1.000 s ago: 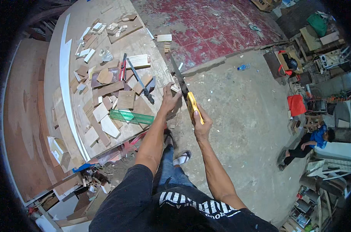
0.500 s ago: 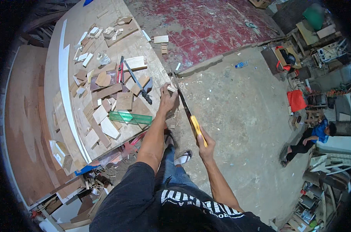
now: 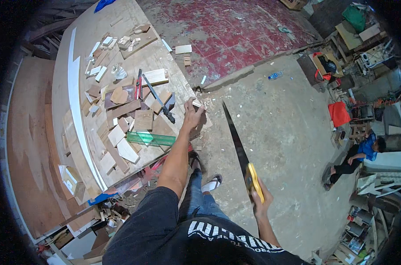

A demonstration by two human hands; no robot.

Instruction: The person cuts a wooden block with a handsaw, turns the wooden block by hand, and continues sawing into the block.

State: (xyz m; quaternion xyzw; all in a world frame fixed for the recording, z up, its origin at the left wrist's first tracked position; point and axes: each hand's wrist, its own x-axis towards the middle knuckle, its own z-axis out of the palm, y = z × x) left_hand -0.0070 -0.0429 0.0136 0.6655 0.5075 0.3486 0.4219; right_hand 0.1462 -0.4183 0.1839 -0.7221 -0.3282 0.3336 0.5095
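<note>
At the table's right edge, my left hand [image 3: 192,115] is closed on a small pale wood piece [image 3: 197,104]. My right hand [image 3: 262,196] grips the yellow handle of a handsaw [image 3: 239,150], whose dark blade points up and away over the floor, apart from the wood. Left of my left hand, a thin tool with a black handle [image 3: 158,99] and a red tool [image 3: 138,84] lie among wood offcuts. A green translucent ruler [image 3: 151,138] lies near my left forearm, by a square wood block [image 3: 143,120].
The plywood table [image 3: 174,75] fills the left side, strewn with wood scraps. A person in blue [image 3: 364,150] sits at the right. A plastic bottle [image 3: 275,75] lies on the concrete floor [image 3: 289,123]. Beyond it are red tiles [image 3: 236,26]. Piled clutter lines the right side.
The handsaw has come away from the wood piece, as my right hand moved right and toward me. My left hand stays at the table edge, still holding the piece.
</note>
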